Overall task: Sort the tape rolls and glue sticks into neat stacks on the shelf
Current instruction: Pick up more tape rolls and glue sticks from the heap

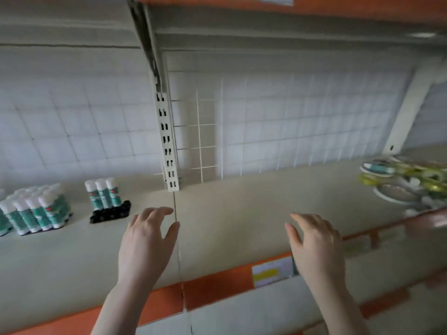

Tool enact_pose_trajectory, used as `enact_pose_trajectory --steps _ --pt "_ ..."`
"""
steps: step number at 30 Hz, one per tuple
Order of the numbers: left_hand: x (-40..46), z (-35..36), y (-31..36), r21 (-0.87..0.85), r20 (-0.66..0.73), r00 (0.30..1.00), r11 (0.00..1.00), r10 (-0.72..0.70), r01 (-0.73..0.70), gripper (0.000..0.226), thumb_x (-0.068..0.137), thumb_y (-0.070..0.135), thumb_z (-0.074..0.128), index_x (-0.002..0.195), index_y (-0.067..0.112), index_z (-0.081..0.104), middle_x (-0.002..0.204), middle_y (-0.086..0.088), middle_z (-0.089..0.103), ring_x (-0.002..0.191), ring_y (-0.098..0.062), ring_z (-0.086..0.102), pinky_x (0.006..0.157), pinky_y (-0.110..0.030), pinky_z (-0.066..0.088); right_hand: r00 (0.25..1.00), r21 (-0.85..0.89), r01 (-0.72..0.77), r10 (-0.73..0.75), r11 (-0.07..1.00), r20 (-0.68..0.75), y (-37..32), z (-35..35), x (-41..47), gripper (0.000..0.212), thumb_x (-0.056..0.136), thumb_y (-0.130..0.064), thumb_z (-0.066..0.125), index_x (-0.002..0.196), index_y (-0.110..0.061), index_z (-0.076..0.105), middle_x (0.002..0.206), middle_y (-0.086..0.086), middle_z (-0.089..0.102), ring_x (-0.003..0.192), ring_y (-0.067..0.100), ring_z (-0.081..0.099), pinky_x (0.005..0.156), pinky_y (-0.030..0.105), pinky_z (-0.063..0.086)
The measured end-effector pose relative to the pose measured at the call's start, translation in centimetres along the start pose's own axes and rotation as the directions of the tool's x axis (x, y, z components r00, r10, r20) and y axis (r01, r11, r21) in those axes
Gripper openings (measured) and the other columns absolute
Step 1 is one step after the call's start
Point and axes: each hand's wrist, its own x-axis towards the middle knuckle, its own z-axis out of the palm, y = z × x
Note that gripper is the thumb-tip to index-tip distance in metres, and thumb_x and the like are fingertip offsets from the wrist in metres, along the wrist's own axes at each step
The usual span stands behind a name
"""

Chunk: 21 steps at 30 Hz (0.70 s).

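While both hands are hovering over the bare middle of the shelf [242, 213], neither one is holding anything: the left hand [147, 240] is spreading its fingers loosely above the seam between two shelf boards, and the right hand [314, 245] is reaching forward with its fingers relaxed and apart.

Far to the left, a block of glue sticks [33, 209] is standing upright in tight rows, white caps up, and it is looking tidy already. Just beside it, three more glue sticks [104, 193] are standing in a row behind a black tray [110, 212]; whether that group is finished is hard to say.

Over at the right end, the tape rolls [401, 182] are lying in a loose, blurred heap, some flat and some overlapping, with yellow-green packaging among them. They are well apart from both hands, and the heap is running out of view.

Judging by this, the glue side is appearing mostly sorted, while the tape is waiting to be stacked. An orange strip [217, 286] with a price label [272, 272] is running along the shelf's front edge.
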Motion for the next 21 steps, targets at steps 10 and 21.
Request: enact_pose_trajectory --steps 10,21 --pt "4.5 10.1 11.9 -0.028 0.082 0.992 0.995 0.097 -0.095 0.027 0.080 0.022 0.071 0.106 0.016 0.067 0.109 -0.004 0.065 0.103 -0.029 0.055 0.081 -0.038 0.043 0.997 -0.085 -0.066 0.063 0.994 -0.044 14.6 0.8 6.4 0.015 0.074 -0.011 0.069 0.089 -0.007 0.071 0.082 0.011 0.068 0.074 0.035 0.064 0.066 0.041 0.052" --pt "5.3 17.8 23.9 -0.017 0.123 0.985 0.992 0.124 -0.123 0.027 0.076 0.017 0.075 0.102 0.016 0.068 0.103 -0.006 0.066 0.096 -0.032 0.059 0.077 -0.039 0.044 0.999 -0.054 -0.044 0.043 0.998 -0.024 29.5 -0.5 11.5 0.009 0.077 -0.004 0.072 0.085 -0.007 0.072 0.080 0.009 0.067 0.074 0.033 0.061 0.066 0.039 0.049"
